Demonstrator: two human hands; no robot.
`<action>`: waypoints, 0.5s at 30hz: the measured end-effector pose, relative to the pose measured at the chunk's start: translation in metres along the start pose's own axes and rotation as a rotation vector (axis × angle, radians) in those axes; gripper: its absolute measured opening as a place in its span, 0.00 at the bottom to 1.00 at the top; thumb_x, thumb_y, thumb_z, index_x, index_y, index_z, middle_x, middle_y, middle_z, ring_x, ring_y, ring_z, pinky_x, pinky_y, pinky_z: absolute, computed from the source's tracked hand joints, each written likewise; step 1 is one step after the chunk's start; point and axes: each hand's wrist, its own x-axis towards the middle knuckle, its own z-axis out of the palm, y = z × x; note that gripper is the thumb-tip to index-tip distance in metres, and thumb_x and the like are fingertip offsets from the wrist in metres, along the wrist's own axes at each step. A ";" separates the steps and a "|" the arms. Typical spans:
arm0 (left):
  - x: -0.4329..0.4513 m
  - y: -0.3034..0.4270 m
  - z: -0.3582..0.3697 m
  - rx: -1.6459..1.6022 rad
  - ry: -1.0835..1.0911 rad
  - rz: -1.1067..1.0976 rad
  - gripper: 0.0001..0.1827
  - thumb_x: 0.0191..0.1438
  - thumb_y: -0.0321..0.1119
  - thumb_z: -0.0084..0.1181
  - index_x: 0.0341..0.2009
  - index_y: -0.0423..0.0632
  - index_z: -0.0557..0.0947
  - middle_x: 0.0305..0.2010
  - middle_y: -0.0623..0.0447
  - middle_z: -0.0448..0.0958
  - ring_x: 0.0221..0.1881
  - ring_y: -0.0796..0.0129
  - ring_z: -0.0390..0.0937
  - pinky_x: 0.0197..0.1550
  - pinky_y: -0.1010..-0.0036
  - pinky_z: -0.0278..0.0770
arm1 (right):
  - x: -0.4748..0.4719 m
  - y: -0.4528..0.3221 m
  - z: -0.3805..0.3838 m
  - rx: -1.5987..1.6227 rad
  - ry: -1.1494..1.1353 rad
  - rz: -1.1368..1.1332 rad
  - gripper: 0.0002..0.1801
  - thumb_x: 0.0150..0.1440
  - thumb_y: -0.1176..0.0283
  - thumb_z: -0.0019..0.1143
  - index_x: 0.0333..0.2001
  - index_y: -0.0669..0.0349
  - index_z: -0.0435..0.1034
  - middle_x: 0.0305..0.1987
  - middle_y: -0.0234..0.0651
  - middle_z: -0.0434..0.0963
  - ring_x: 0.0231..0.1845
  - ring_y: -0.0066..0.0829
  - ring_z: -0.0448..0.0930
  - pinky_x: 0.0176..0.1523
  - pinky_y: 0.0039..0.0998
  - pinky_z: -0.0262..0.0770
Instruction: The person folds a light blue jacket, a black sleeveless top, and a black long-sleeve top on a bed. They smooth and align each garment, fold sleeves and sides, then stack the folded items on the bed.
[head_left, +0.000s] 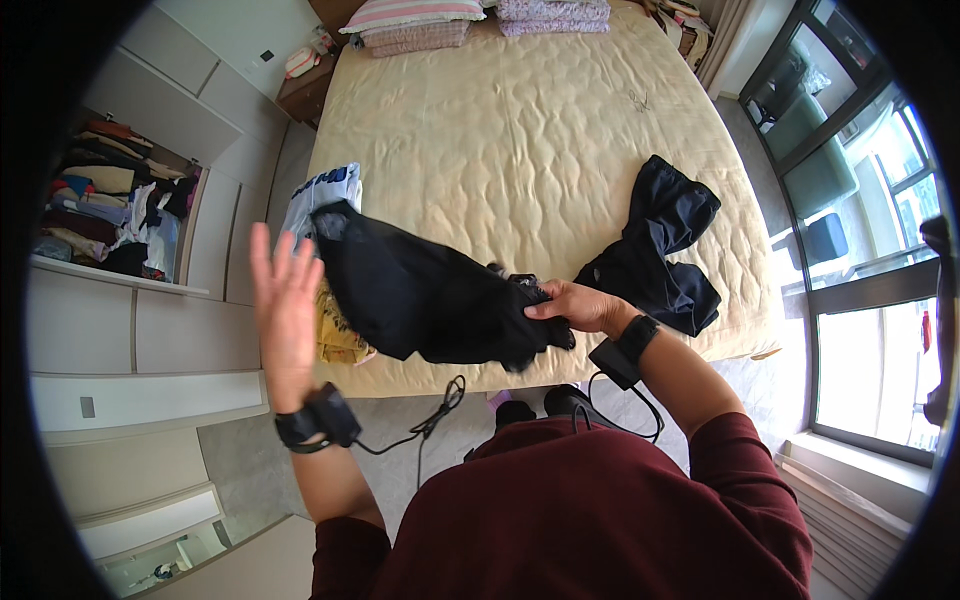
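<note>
My right hand (574, 306) grips a black garment (435, 292) by its lace-edged end, thumb on top. The cloth stretches leftward over the near part of the bed, and its far end is lifted near a plastic-wrapped package (322, 196). My left hand (289, 315) is raised beside that end with fingers spread, apart from the cloth and holding nothing. Under the garment's left side, a folded yellow patterned cloth (337, 330) shows in part. To the right of my right hand, a second dark garment (660, 247), which looks like trousers, lies crumpled.
A quilted beige cover (480, 135) spreads over the bed. Folded bedding (553, 16) and a striped pillow (416, 13) sit at the head. An open wardrobe compartment (112, 202) full of clothes is at left. A black cable (427, 427) hangs from my left wrist strap.
</note>
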 end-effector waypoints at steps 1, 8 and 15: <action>-0.012 -0.013 0.008 0.118 -0.059 -0.020 0.41 0.59 0.34 0.52 0.71 0.43 0.48 0.71 0.35 0.52 0.71 0.49 0.56 0.70 0.59 0.54 | -0.001 -0.003 0.004 0.172 -0.050 -0.043 0.20 0.60 0.72 0.57 0.55 0.66 0.69 0.48 0.32 0.79 0.48 0.23 0.79 0.58 0.27 0.72; -0.101 -0.148 0.079 -0.184 -0.385 -0.731 0.18 0.65 0.39 0.47 0.56 0.45 0.71 0.47 0.56 0.74 0.48 0.73 0.74 0.54 0.76 0.73 | 0.008 -0.009 0.042 0.185 -0.070 0.010 0.29 0.49 0.73 0.66 0.55 0.67 0.65 0.45 0.35 0.77 0.44 0.26 0.79 0.51 0.28 0.77; -0.137 -0.196 0.093 -0.145 -0.561 -0.841 0.26 0.63 0.38 0.50 0.63 0.42 0.68 0.61 0.52 0.69 0.58 0.69 0.69 0.59 0.72 0.70 | 0.029 -0.012 0.098 0.207 -0.343 0.093 0.27 0.51 0.72 0.66 0.51 0.75 0.66 0.44 0.36 0.77 0.44 0.24 0.78 0.48 0.27 0.76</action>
